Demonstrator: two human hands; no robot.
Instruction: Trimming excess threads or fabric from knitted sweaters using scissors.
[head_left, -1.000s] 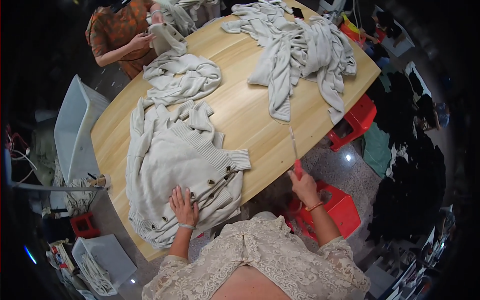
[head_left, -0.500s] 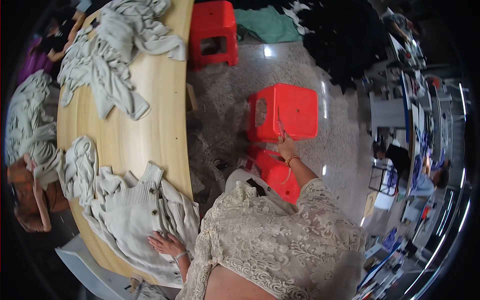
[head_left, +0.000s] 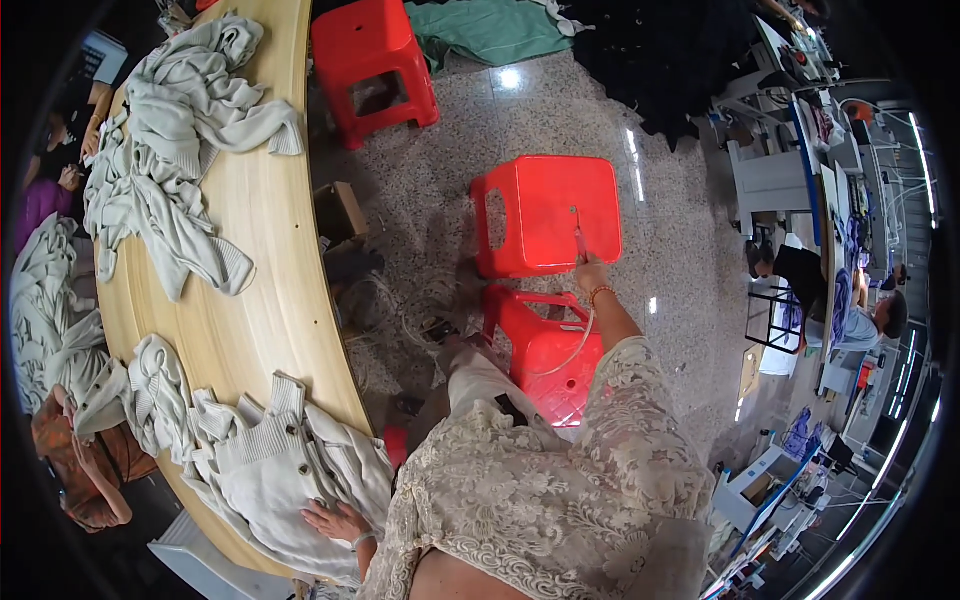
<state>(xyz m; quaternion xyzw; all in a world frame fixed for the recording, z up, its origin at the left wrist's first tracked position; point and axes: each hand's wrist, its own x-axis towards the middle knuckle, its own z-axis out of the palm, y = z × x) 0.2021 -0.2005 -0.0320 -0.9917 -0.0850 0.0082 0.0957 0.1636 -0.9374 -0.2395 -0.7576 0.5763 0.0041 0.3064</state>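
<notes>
My left hand point(head_left: 335, 522) lies flat with fingers spread on a cream knit cardigan point(head_left: 270, 475) with dark buttons, which is laid out on the near end of the wooden table point(head_left: 270, 300). Away to the right, my right hand point(head_left: 592, 272) is closed around a slender pointed tool point(head_left: 579, 240) with a pinkish handle; its exact kind is too small to tell. Tool and hand are held above the near edge of a red plastic stool point(head_left: 565, 205). A pale cord point(head_left: 575, 350) loops down from near my right wrist.
Another red stool point(head_left: 540, 345) stands close by my legs, and a third stool point(head_left: 370, 50) is beside the table. More pale knitwear point(head_left: 190, 120) is heaped on the table. Across it, a person's arm point(head_left: 100, 475) handles garments. An open cardboard box point(head_left: 343, 215) sits under the table edge.
The whole view has shifted, with the table now further left. My right hand and the tool have moved slightly right relative to the stool. The left hand stays on the cardigan.
</notes>
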